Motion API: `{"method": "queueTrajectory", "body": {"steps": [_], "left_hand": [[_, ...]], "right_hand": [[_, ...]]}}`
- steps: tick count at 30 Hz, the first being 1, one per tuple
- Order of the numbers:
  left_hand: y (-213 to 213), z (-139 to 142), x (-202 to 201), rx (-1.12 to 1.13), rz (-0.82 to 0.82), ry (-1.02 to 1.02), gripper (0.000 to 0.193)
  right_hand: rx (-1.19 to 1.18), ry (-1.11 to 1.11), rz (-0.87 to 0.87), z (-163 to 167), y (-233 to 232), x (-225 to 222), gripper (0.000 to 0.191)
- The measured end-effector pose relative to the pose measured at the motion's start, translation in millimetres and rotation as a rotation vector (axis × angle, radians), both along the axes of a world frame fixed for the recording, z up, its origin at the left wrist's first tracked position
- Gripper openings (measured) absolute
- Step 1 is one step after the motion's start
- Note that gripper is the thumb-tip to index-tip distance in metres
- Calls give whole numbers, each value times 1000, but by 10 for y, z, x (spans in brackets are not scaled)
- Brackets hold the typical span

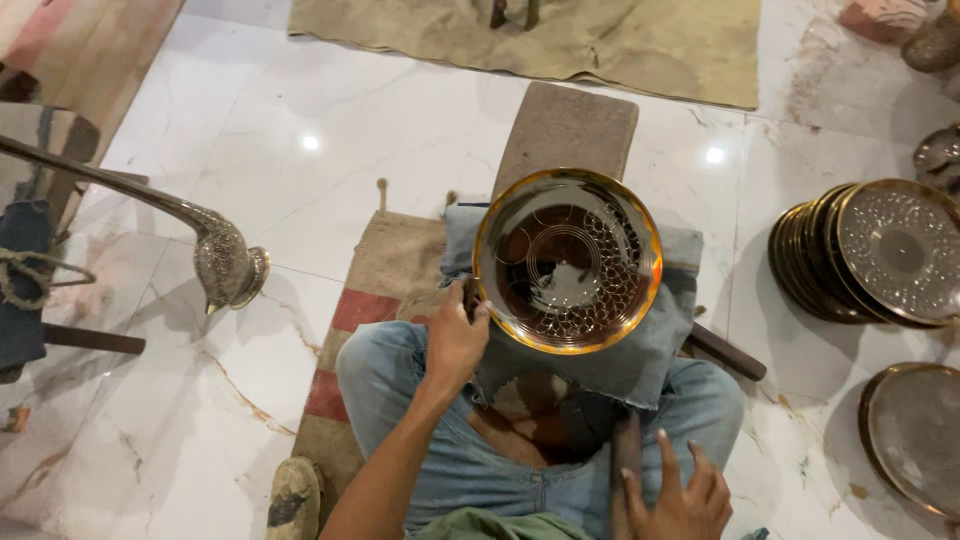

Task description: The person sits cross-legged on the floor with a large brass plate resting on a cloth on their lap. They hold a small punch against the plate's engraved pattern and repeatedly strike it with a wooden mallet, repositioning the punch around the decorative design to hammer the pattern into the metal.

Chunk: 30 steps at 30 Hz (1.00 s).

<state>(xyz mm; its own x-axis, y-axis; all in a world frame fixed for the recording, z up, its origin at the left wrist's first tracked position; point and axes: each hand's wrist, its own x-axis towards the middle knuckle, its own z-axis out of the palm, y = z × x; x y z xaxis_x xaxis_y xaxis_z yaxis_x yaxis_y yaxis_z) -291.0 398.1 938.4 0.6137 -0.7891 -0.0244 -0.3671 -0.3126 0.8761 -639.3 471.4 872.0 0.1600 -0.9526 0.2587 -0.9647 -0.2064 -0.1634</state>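
In the view from the head camera, a round metal plate [567, 260] with a golden rim and a dark, glossy face sat at the centre of the frame, tilted up toward the camera. Its face carried engraved circles and a band of small scale-like marks along the lower right. The plate rested on a folded piece of denim cloth [640, 345] laid over a wooden block [566, 128], above the person's knees in blue jeans.

The left hand [455, 340] was at the plate's lower left edge, its fingers [480, 312] curled against the rim; a thin dark tool seemed to stick up from that grip, though it was too small to tell what it was. The right hand [680, 495] lay low in the frame, right of centre, fingers spread loosely, resting beside a dark wooden handle [626, 470] without closing on it.

At the right edge of the frame a stack of plates [850, 255] leaned on edge on the white marble floor [250, 150], and another plate [915, 430] lay flat below them. At the left, a long curved metal spout with patterned silver work [222, 258] reached in from the upper left. A striped burlap mat [370, 320] lay under the person, and a tan cloth [640, 45] was spread along the top of the frame.
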Motion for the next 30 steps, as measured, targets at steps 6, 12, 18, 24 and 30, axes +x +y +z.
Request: {"method": "queueTrajectory", "body": {"steps": [6, 12, 18, 24, 30], "left_hand": [[80, -4, -57, -88, 153, -14, 33], [165, 117, -15, -219, 89, -116, 33], [-48, 329, -104, -148, 103, 288, 26], [-301, 177, -232, -109, 65, 290, 27], [-387, -47, -319, -45, 40, -40, 27]], "right_hand": [[407, 150, 135, 2, -69, 307, 58], [532, -359, 122, -506, -64, 325, 49], [894, -1429, -686, 87, -488, -341, 58], [122, -1220, -111, 807, -612, -133, 61], [520, -1104, 89, 1246, -1257, 461, 65]]}}
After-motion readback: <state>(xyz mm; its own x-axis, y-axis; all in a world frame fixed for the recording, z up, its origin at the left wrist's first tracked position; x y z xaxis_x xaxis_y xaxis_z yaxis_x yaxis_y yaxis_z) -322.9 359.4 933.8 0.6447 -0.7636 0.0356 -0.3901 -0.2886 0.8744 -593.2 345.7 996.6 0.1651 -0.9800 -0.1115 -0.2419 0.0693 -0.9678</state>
